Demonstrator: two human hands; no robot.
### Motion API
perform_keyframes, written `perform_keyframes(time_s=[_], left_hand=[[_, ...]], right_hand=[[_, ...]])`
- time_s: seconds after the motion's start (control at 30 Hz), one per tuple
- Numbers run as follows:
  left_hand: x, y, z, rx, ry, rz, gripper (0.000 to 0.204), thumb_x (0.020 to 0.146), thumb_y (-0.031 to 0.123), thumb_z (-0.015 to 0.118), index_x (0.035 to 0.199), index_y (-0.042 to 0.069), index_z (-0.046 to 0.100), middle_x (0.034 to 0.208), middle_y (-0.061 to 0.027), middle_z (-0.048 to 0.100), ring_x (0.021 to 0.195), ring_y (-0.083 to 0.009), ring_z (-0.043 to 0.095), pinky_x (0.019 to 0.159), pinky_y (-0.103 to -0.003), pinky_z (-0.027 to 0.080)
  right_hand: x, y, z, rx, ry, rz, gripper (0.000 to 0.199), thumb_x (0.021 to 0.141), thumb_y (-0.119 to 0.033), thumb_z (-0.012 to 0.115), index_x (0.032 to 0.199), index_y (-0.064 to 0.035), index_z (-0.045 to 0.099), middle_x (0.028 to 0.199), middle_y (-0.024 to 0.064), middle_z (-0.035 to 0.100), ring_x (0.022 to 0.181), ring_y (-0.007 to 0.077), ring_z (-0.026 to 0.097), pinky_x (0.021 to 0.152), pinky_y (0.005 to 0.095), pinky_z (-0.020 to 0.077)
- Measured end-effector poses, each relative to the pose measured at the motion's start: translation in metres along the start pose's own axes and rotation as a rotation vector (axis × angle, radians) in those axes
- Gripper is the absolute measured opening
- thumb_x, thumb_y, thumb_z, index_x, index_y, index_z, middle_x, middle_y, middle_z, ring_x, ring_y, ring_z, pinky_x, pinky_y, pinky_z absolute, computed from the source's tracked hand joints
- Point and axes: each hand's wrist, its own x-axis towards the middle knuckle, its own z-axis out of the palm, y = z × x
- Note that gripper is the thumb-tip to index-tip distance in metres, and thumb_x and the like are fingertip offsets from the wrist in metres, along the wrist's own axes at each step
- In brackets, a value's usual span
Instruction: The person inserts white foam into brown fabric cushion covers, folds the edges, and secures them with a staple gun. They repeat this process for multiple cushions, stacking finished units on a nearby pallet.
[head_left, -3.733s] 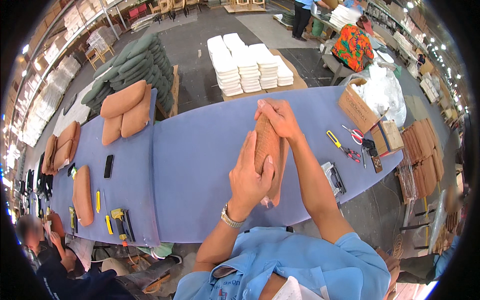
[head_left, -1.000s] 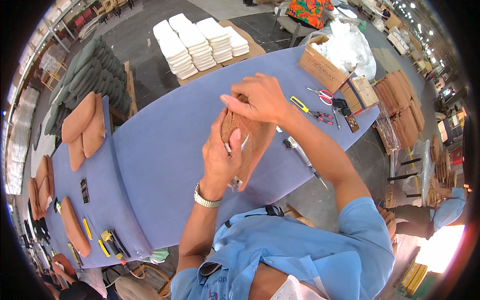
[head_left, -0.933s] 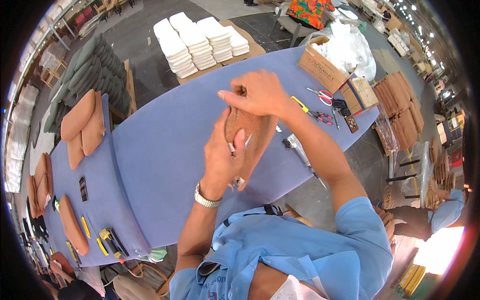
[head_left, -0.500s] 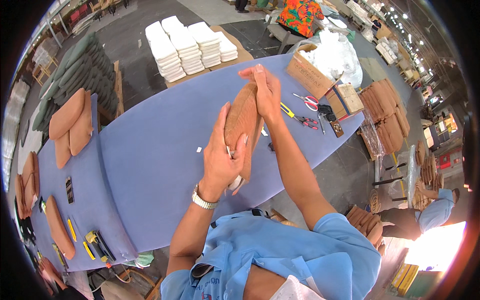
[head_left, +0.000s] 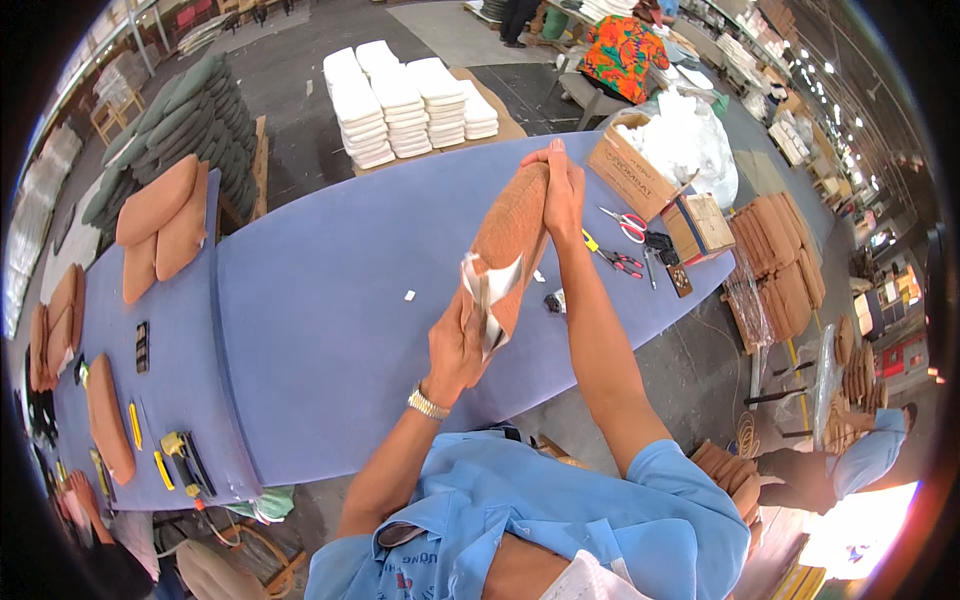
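Note:
A brown fabric cushion [head_left: 510, 225] is held up on edge above the blue padded table [head_left: 330, 270]. My left hand [head_left: 457, 345] grips its near end, fingers closed on the cover. White filling or lining [head_left: 492, 280] shows through an opening at that end. My right hand [head_left: 563, 195] clasps the far end, its palm along the right side and fingertips bent over the top. The cushion hides part of the right fingers.
Pliers [head_left: 615, 260], red-handled scissors [head_left: 630, 226] and a cardboard box [head_left: 630, 170] lie to the right. Brown cushions [head_left: 165, 225], yellow cutters [head_left: 135, 425] and a staple gun [head_left: 185, 460] are at left. A co-worker's hand [head_left: 82, 495] reaches in at the lower left.
My left hand has moved from the cushion's side down to its open near end, pulling the cover so the white inside shows. The cushion has shifted slightly right in view.

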Motion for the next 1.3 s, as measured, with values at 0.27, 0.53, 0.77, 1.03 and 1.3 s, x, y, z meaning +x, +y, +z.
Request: perform_keyframes(time_s=[0.27,0.53,0.77,1.03,1.3], left_hand=[[0.031,0.052,-0.003,-0.075,0.368,0.141,0.047,0.113,0.03,0.039,0.14,-0.002,0.059,0.119,-0.0287,0.071,0.105,-0.0356,0.072,0.093,-0.041,0.053],[0.111,-0.027,-0.02,-0.351,0.36,-0.315,0.053,0.113,0.033,0.041,0.14,-0.009,0.058,0.131,-0.0194,0.067,0.121,-0.0227,0.06,0.106,-0.036,0.044],[0.159,-0.077,-0.03,-0.25,0.4,-0.405,0.049,0.112,0.031,0.043,0.14,-0.005,0.06,0.129,-0.0185,0.068,0.118,-0.0226,0.062,0.105,-0.036,0.046],[0.184,-0.09,-0.05,-0.01,0.519,-0.349,0.044,0.109,0.026,0.047,0.141,-0.002,0.06,0.124,-0.0236,0.071,0.113,-0.0333,0.069,0.099,-0.041,0.05],[0.226,-0.098,-0.074,0.112,0.651,-0.404,0.038,0.108,0.022,0.052,0.134,-0.002,0.066,0.124,-0.0243,0.072,0.109,-0.0338,0.073,0.093,-0.04,0.055]], right_hand=[[0.027,0.013,0.046,-0.099,-0.178,0.269,0.082,0.105,-0.066,0.037,0.096,0.0041,0.078,0.094,0.0204,0.075,0.091,0.0274,0.068,0.089,0.0402,0.0513],[-0.012,0.118,0.102,0.1,-0.464,0.531,0.076,0.107,-0.064,0.038,0.136,0.0006,0.066,0.129,0.0198,0.07,0.119,0.0274,0.063,0.105,0.0406,0.0471],[0.009,0.133,0.144,0.126,-0.535,0.412,0.039,0.106,-0.033,0.061,0.134,-0.006,0.07,0.115,0.0078,0.074,0.105,0.0149,0.064,0.093,0.0299,0.0508],[0.02,0.15,0.188,-0.046,-0.542,0.273,0.021,0.092,-0.021,0.075,0.101,-0.002,0.078,0.098,0.0085,0.075,0.084,0.0196,0.069,0.077,0.0333,0.0542],[0.007,0.153,0.235,0.125,-0.512,0.408,0.017,0.096,-0.016,0.072,0.097,0.0008,0.075,0.094,0.0076,0.073,0.076,0.013,0.063,0.071,0.0289,0.051]])
